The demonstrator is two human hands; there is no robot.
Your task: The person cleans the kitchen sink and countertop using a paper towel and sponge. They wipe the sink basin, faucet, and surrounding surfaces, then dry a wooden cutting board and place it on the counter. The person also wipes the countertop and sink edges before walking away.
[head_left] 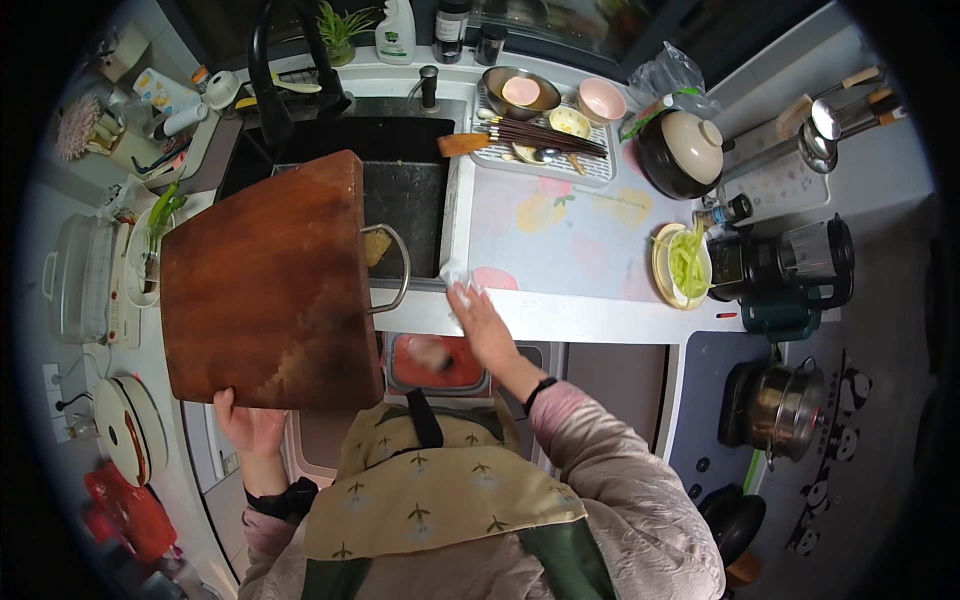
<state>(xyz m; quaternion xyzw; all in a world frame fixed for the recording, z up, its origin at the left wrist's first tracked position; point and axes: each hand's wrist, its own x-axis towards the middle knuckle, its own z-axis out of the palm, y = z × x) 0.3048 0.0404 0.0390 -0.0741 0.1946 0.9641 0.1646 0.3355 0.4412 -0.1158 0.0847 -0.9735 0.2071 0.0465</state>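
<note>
A large wooden cutting board (270,292) with a metal handle (405,266) is held up tilted over the counter and the left part of the sink. My left hand (251,427) grips its near edge, the thumb on the face and the other fingers partly hidden behind it. At the counter's front edge, right of the sink, my right hand (484,326) presses a crumpled white cloth or tissue (457,277) against the surface. Behind the handle, a brownish lump (377,247) lies in the black sink (409,202).
A drying tray (600,174) holds bowls, chopsticks and a wooden spatula (461,144). To the right stand a lidded pot (679,154), a bowl of green strips (690,262) and a blender (795,262). A black faucet (270,82) rises behind the sink. Below the counter is an open drawer (615,390).
</note>
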